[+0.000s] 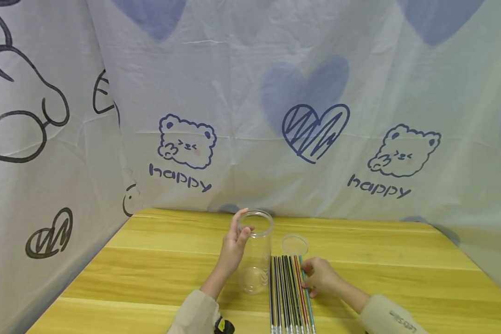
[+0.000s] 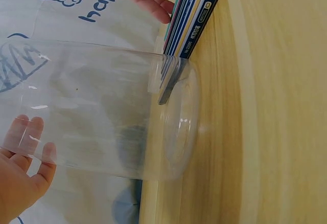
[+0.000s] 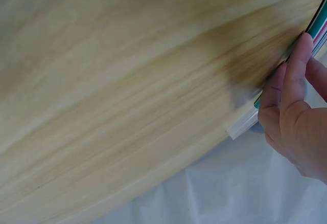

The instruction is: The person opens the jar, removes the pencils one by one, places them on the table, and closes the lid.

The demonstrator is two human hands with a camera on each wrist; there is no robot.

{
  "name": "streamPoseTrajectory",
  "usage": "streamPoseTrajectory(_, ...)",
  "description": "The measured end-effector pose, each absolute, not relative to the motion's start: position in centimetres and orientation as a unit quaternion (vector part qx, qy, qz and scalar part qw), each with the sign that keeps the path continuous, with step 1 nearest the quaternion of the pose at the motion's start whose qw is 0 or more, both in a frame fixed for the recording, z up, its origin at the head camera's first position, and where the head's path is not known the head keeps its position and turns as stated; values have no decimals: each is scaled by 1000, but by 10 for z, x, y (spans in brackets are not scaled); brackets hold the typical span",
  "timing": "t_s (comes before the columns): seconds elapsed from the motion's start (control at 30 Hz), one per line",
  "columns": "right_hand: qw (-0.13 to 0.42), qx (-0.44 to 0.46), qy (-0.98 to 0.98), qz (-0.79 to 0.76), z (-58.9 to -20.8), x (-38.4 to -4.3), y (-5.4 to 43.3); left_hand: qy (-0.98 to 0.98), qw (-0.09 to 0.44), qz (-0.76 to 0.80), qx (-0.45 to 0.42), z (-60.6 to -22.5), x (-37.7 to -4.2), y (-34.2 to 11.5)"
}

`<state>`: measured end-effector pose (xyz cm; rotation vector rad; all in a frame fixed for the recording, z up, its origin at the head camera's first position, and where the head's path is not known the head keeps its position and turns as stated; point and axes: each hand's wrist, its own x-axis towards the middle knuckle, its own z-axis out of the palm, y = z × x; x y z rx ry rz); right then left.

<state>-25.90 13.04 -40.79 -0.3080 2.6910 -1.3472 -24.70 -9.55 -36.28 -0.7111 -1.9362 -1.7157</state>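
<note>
A tall clear plastic jar stands upright on the table, its round mouth uncovered. My left hand holds it near the rim from the left, fingers and thumb about its wall; the fingertips show through the plastic in the left wrist view. Right of the jar, several pencils lie side by side in a row, mostly dark, with red, yellow and teal ones at the right. My right hand has its fingers bent at the teal pencil on the row's right edge, pinching it. That pencil also shows under the fingers in the right wrist view.
A round clear lid lies flat just beyond the pencils' far ends. The wood-grain table reaches back to a printed white cloth, which also hangs along the left side.
</note>
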Motion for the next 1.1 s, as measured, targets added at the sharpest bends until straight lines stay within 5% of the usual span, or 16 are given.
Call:
streamPoseTrajectory(0.27,65,-105,884,-451,-407,-260,132,-711,213,-616,-263,-384,-270,-100)
streamPoseTrajectory(1.1,51,-106,885,-451,-397,-266,136,-766,110,-582,-251,-356,-243,-105)
